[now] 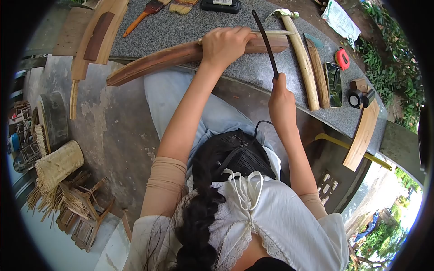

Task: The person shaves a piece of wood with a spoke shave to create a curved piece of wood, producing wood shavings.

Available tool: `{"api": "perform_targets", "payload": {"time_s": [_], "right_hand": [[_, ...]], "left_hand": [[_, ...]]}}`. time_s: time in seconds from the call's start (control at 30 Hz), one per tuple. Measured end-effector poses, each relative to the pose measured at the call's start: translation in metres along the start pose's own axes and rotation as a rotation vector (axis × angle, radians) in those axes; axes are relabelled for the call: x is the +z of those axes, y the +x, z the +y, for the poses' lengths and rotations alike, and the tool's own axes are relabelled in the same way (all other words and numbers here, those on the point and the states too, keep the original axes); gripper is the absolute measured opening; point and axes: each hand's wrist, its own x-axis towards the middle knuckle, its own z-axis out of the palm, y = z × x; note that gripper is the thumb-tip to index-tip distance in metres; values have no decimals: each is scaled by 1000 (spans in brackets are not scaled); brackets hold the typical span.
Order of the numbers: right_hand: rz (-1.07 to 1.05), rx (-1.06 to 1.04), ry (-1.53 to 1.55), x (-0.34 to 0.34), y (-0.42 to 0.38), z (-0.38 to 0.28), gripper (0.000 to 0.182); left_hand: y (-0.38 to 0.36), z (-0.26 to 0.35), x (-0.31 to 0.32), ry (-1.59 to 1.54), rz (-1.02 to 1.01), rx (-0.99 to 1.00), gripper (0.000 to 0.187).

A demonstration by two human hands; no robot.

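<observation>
A long, curved reddish-brown wood piece (158, 66) lies over the near edge of the grey speckled table, its left end sticking out past the edge. My left hand (226, 46) is closed on a thin pale wooden strip (275, 33) that rests along the top of the curved piece. In my right hand (282, 101), the fingers are wrapped round the lower end of a slim black tool (265, 40). The tool points up and crosses in front of the strip and the wood piece near their right end. Whether it touches them I cannot tell.
Right of my hands lie a hammer (300, 63), a wooden-handled tool (318, 74), a phone (334, 85), a red tape measure (342, 59) and black tape rolls (355, 99). A brush (140, 20) lies at the back left. Boards (86, 54) overhang the left edge.
</observation>
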Motion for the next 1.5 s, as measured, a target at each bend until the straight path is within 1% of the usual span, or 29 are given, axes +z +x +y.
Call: {"api": "perform_targets", "payload": {"time_s": [0.03,0.07,0.1,0.17,0.23,0.3,0.4,0.47,0.53,0.57,0.63,0.67,0.7,0.73,0.83,0.87,0.9,0.93,0.97,1.0,1.03,1.07,1.1,1.17,1.2,1.27,1.33,1.4,1.5], "right_hand": [[-9,7,18,-3,-5,-1,14],[36,-69,33,-1,7,-2,14],[44,-73,35,-2,26,-8,14],[88,-167,-3,-2,55,-23,15],[109,-210,-7,-2,57,-24,16],[43,-47,-44,0,30,-17,16],[25,-42,-43,0,-4,0,18],[26,-58,-66,-2,8,-4,18],[66,-143,-75,-5,41,-18,17],[66,-148,-74,-3,48,-21,17],[88,-146,-60,-1,58,-25,18],[91,-149,-61,-3,54,-24,18],[51,-105,-85,-6,41,-21,15],[7,-55,-108,-8,24,-16,13],[-9,-44,-63,-19,-18,8,10],[23,-38,-23,-25,-26,13,10],[48,-24,21,-30,-38,19,11],[223,-134,42,-32,-43,30,13],[221,-65,5,-43,-44,39,11],[250,81,9,-56,-43,46,10],[376,78,-75,-64,-41,63,10],[373,230,-40,-76,-37,75,10],[401,258,-10,-81,-34,102,10],[418,206,-232,-90,-28,135,12],[427,220,-239,-90,-27,147,12],[361,271,-312,-86,-26,166,13],[359,257,-295,-84,-26,173,14],[358,234,-250,-85,-27,175,15],[401,289,-262,-96,-29,172,15]], "left_hand": [[-3,2,-2,-7,-4,2,16],[-6,4,-2,-12,-11,4,16],[-5,2,0,-8,4,15,16],[-5,1,-1,4,17,17,16],[-1,1,-2,28,-37,-15,16],[1,0,-1,22,-30,-7,16],[2,-1,0,8,-30,-11,16],[-5,2,-2,-11,-51,-15,16],[-2,1,-1,4,2,13,16],[-2,1,-2,8,4,12,16],[1,1,-5,40,-90,-19,14],[3,0,-4,41,-85,-18,14],[1,0,-2,-11,-9,6,17],[-3,1,-2,-66,60,28,22],[0,-4,0,-32,27,44,22],[-4,-7,1,-44,15,81,15],[-5,-7,-1,-49,10,89,15],[-5,-6,-2,-11,-10,47,16],[-3,-7,-3,31,-24,2,17],[-4,-7,-4,29,-24,3,17],[-4,-6,-5,32,-28,6,17],[-2,-6,-5,34,-28,10,17],[-3,-7,-4,23,-30,16,17],[-3,-8,-2,8,10,27,17],[-3,-7,-3,3,4,17,17],[-2,-6,-3,-3,0,17,18],[-1,-5,-6,33,-14,26,21],[-1,-5,-7,25,-18,29,21],[0,-5,-6,25,-19,30,20]]}}
